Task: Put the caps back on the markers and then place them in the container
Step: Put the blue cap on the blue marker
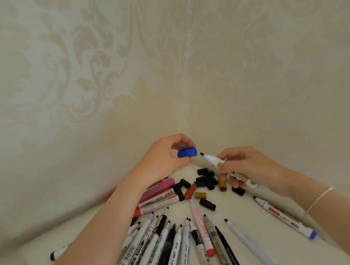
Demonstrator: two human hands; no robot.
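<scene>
Two grips are clamped: a blue cap (187, 153) is pinched by the left hand (165, 158), just beside the tip of an uncapped marker (229, 169) gripped by the right hand (248, 165)

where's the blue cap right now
In the head view, the blue cap is pinched in the left hand, held above the table just left of the tip of the marker the right hand holds.

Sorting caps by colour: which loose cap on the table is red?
The red cap lying beside the black caps, left of two mustard caps; it is the only red one.
</scene>
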